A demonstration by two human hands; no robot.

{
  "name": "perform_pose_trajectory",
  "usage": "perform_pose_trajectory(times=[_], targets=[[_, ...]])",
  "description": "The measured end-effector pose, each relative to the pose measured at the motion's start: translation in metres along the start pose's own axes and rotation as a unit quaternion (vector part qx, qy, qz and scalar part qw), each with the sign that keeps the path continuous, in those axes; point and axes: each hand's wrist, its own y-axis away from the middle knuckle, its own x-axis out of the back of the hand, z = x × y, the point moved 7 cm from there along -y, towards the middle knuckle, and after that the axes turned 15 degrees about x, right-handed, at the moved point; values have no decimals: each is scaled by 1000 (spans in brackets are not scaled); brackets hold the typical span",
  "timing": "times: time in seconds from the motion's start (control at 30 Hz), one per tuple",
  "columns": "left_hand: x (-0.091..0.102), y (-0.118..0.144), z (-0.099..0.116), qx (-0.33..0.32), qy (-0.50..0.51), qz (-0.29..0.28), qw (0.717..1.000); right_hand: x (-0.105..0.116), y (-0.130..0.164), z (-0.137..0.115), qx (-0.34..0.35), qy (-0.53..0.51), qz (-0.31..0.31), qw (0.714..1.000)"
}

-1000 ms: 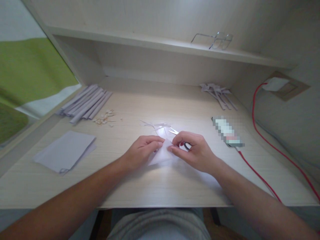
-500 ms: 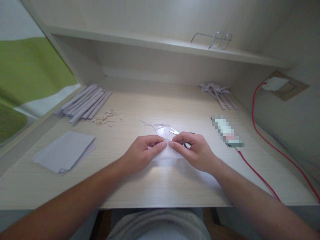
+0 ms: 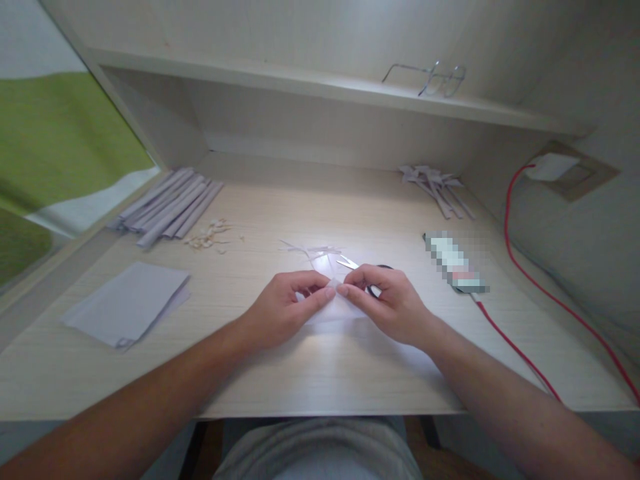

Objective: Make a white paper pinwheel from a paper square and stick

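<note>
Between my two hands is a small piece of white paper (image 3: 336,308), its top pinched by fingers and thumbs from both sides. My left hand (image 3: 287,307) grips it on the left, thumb tip at the paper's top. From the right, my right hand (image 3: 393,303) closes thumb and forefinger on the same spot. Behind the right hand lie scissors (image 3: 347,262) with dark handles, partly covered by that hand. Thin paper strips (image 3: 314,251) rest on the desk just beyond the fingers. How the paper is folded is too bright and small to make out.
Rolled paper tubes (image 3: 173,207), pale yellowish scraps (image 3: 209,235) and a stack of paper sheets (image 3: 131,303) lie at left. Paper sticks with flared ends (image 3: 435,190) sit at back right, near a blurred phone (image 3: 453,263) on a red cable (image 3: 517,353). Glasses (image 3: 431,79) rest on the shelf.
Both hands stay almost in place, still pinching the paper, with only slight finger movement. The view has shifted very slightly. Nothing has been picked up or put down.
</note>
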Motion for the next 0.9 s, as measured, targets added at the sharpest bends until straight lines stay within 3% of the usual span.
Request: perform_pose_trajectory(times=[0.17,0.4,0.53,0.7,0.9], targets=[[2,1,1,-10,6,11,1000,1,-1,-1,-5,-6,1,1000],[21,6,4,-48,53,141,987,10,1,6,-79,-89,40,992],[27,10,4,-49,72,186,979,11,2,9,-108,-153,61,980],[27,12,7,-56,68,190,978,6,4,13,-136,-225,93,960],[26,11,5,-30,74,171,982,8,5,15,-118,-196,117,966]])
